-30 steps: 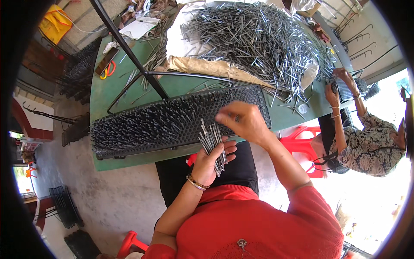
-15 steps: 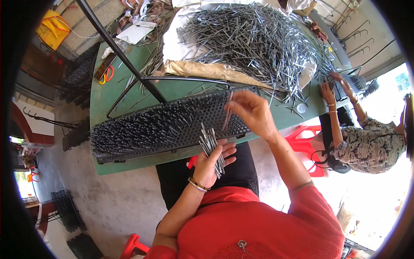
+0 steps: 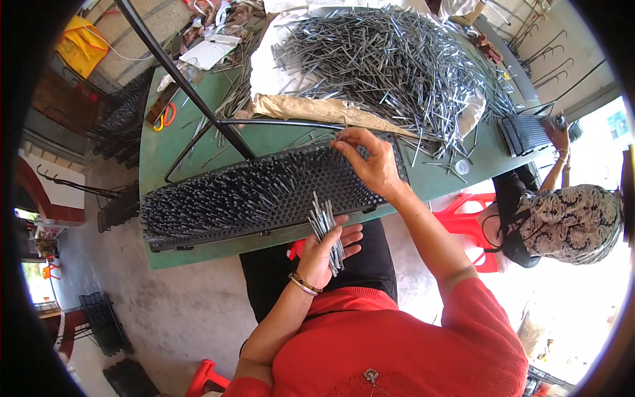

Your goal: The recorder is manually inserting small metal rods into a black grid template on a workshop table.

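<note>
A long black perforated rack [image 3: 331, 177] lies slantwise along the table's near edge. Thin rods [image 3: 218, 192] stand densely in the holes of its left and middle parts; toward the right, bare holes show. In my left hand [image 3: 317, 258], palm up below the rack, rests a bundle of grey metal rods [image 3: 325, 228], held under the thumb. My right hand [image 3: 377, 165] is over the rack's right part, thumb and fingertips pinched together at its far edge. What sits between those fingertips is too small to make out.
A big heap of metal rods [image 3: 383, 59] lies on paper across the green table [image 3: 450, 178]. A black metal frame bar [image 3: 178, 73] rises at the left, near orange-handled scissors [image 3: 165, 116]. On the right, a co-worker [image 3: 562, 218] reaches to another rack [image 3: 526, 134] beside a red stool [image 3: 463, 221].
My right hand has moved left and away from me to the rack's far edge; the rod seen in its fingers no longer shows clearly. The co-worker has leaned forward, hands farther right.
</note>
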Available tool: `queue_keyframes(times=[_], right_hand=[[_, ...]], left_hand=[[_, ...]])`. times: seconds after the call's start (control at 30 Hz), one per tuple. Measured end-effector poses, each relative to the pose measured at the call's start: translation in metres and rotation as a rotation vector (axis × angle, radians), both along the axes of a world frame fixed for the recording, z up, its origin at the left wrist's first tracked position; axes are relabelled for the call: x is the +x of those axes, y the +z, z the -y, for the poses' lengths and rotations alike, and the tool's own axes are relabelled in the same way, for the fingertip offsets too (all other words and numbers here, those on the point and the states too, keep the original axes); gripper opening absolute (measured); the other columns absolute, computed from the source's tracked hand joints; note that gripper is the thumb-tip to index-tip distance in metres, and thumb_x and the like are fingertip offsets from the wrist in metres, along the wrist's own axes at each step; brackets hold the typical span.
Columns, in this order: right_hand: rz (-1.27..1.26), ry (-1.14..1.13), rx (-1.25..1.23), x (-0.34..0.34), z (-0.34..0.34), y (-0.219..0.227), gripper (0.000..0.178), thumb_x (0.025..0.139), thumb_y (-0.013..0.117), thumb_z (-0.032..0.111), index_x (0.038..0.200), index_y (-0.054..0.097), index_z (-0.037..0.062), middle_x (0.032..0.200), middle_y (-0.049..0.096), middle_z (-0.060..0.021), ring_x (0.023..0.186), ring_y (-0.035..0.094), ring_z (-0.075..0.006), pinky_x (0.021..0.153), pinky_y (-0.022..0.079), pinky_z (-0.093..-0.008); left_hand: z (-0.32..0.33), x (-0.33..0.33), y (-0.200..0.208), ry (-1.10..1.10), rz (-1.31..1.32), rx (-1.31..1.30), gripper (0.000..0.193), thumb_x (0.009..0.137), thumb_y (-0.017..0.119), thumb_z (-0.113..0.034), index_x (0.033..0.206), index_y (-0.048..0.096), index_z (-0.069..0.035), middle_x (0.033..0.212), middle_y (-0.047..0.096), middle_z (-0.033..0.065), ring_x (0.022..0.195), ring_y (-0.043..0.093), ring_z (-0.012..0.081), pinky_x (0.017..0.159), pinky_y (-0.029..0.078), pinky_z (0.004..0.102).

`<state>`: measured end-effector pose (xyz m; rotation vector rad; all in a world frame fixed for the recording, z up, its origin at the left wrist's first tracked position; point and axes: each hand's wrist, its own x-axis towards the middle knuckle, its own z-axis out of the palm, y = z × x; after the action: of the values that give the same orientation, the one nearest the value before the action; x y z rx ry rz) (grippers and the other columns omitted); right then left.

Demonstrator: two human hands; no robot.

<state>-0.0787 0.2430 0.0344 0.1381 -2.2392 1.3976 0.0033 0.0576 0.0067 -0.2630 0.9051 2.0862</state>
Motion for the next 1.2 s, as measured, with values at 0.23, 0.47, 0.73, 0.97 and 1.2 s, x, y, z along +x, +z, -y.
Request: queue_keyframes(times=[0.23, 0.47, 0.73, 0.97, 1.2], right_hand=[[-0.042, 0.016, -0.044, -0.001, -0.002, 0.006, 0.014, 0.085, 0.066, 0.006, 0.098, 0.061, 0.0017, 0.087, 0.070, -0.0087, 0.080, 0.068, -0.0153, 0.070, 0.052, -0.0276], [-0.002, 0.002, 0.126, 0.002, -0.009, -0.006, 0.014, 0.086, 0.063, 0.003, 0.099, 0.059, 0.0009, 0.091, 0.070, -0.0080, 0.087, 0.066, -0.0163, 0.079, 0.051, -0.0287], [-0.215, 0.040, 0.446, -0.003, 0.002, 0.000, 0.029, 0.081, 0.067, 0.011, 0.110, 0.064, 0.0106, 0.082, 0.065, -0.0031, 0.078, 0.059, -0.0208, 0.075, 0.042, -0.0332], [-0.270, 0.070, 0.570, -0.005, 0.005, 0.002, 0.027, 0.080, 0.068, 0.014, 0.107, 0.065, 0.0107, 0.091, 0.066, -0.0012, 0.086, 0.058, -0.0193, 0.078, 0.041, -0.0333], [-0.240, -0.015, 0.634, 0.004, 0.008, -0.001, 0.027, 0.079, 0.069, 0.015, 0.105, 0.066, 0.0078, 0.103, 0.065, -0.0031, 0.094, 0.057, -0.0228, 0.084, 0.041, -0.0352]], left_hand=[[0.003, -0.003, 0.000, -0.037, -0.012, -0.035, 0.029, 0.095, 0.050, -0.016, 0.120, 0.048, -0.001, 0.109, 0.063, 0.0194, 0.094, 0.064, 0.0230, 0.078, 0.055, 0.0362], [0.004, -0.004, -0.001, -0.043, -0.004, -0.029, 0.028, 0.095, 0.051, -0.015, 0.119, 0.049, -0.001, 0.108, 0.063, 0.0193, 0.093, 0.064, 0.0224, 0.077, 0.055, 0.0354], [0.005, -0.004, -0.002, -0.060, -0.012, -0.036, 0.027, 0.095, 0.051, -0.015, 0.119, 0.049, -0.002, 0.108, 0.063, 0.0194, 0.093, 0.064, 0.0226, 0.077, 0.055, 0.0356], [0.007, -0.004, -0.001, -0.083, -0.049, -0.069, 0.028, 0.095, 0.050, -0.016, 0.120, 0.049, -0.003, 0.109, 0.063, 0.0188, 0.093, 0.064, 0.0223, 0.076, 0.055, 0.0344], [0.004, -0.004, -0.001, -0.066, -0.020, -0.062, 0.029, 0.096, 0.050, -0.017, 0.120, 0.049, -0.003, 0.111, 0.062, 0.0189, 0.095, 0.064, 0.0225, 0.078, 0.054, 0.0348]])
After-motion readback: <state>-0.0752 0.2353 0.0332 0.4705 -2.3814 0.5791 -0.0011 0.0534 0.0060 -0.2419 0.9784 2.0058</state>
